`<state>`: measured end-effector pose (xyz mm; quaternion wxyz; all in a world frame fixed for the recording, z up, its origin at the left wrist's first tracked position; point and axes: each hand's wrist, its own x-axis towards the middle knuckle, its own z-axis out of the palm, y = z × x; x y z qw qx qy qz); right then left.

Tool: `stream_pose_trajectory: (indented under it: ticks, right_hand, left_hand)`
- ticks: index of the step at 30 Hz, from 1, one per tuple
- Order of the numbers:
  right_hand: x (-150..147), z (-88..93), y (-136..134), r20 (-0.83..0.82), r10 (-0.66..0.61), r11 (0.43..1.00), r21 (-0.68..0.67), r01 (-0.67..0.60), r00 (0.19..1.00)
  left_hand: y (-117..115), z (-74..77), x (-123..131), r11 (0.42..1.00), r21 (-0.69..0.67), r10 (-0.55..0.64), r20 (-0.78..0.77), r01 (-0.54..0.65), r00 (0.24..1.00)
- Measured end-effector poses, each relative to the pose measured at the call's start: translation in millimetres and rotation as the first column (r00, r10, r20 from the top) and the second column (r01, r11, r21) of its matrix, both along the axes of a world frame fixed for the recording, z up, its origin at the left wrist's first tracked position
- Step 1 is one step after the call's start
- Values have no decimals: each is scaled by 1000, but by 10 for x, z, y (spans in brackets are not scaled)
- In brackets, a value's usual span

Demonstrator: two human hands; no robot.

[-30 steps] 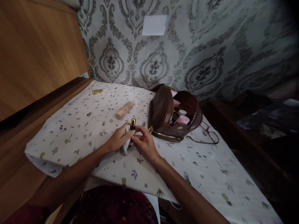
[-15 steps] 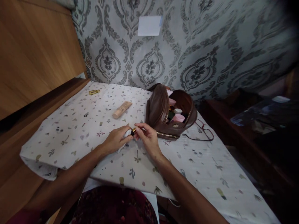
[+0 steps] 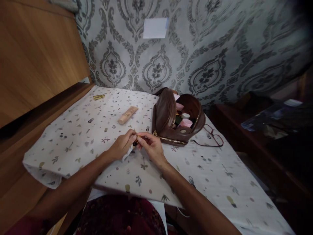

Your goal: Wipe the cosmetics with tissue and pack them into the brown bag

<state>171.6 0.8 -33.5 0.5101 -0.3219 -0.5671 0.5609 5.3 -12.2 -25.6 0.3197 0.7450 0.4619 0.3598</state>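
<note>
Left hand (image 3: pixel 122 146): fingers curled around a white cloth (image 3: pixel 127 154), thumb and forefinger pressing in at the near-left of the brown bag.
Right hand (image 3: pixel 152 147): thumb and forefinger pinching a small black-and-gold item (image 3: pixel 135 143), fingertips meeting those of the left; this hand is the nearer of the two to the bag.
Black-and-gold item: caught between both sets of fingertips, left of the bag's front corner; mostly covered, so its long axis cannot be told for sure.
Brown bag (image 3: pixel 163 112): just beyond the right hand, unzipped, its mouth turned right and toward the person; inside are a pink-topped container (image 3: pixel 186 123) and a white cap (image 3: pixel 186 116).
Beige tube (image 3: pixel 127 115): lying left of the bag, beyond the hands, slanting away to the right.
Gold tube (image 3: pixel 98 97): on its side, well left of the bag.
Glasses (image 3: pixel 217 140): just right of the bag, one arm reaching along its front.
Tablecloth (image 3: pixel 195 178): white with a scattered plant print, under the bag.
Wall (image 3: pixel 156 67): grey damask pattern behind the bag, a white card (image 3: pixel 155 28) on it.
Wooden cabinet (image 3: pixel 41 55): far left of the bag.
Clear bottle (image 3: pixel 274 114): right of the bag, blurred.
</note>
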Motion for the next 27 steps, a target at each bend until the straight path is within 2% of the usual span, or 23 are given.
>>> stream_pose_trajectory:
  ticks: [3, 6, 9, 12, 17, 21, 24, 27]
  right_hand:
    - [4, -5, -14, 11, 35, 999, -10, -35, 999]
    - [18, 10, -16, 13, 95, 995, -32, -95, 995]
    - [24, 20, -6, -4, 113, 992, -56, -114, 994]
    - [23, 19, 11, -18, 90, 993, -78, -91, 996]
    - [19, 23, 27, 11, 41, 993, -115, -39, 999]
    - [22, 39, 30, 11, -44, 991, -128, 45, 999]
    - [43, 58, 40, -19, -127, 986, -115, 124, 992]
    - [77, 72, 60, -55, -158, 984, -91, 152, 986]
  left_hand:
    - [23, 32, 5, 983, -181, 9, 177, 23, 984]
    - [56, 53, 11, 890, -412, -53, 328, 193, 943]
    - [79, 39, 6, 819, -504, -47, 418, 275, 907]
    - [74, 29, -7, 811, -510, -45, 435, 287, 899]
    - [21, 102, -10, 869, -377, -210, 307, 321, 928]
    - [13, 128, -23, 897, -286, -266, 257, 336, 929]
    - [24, 110, -50, 887, -325, -237, 291, 329, 927]
    - [29, 107, -62, 871, -387, -154, 369, 302, 917]
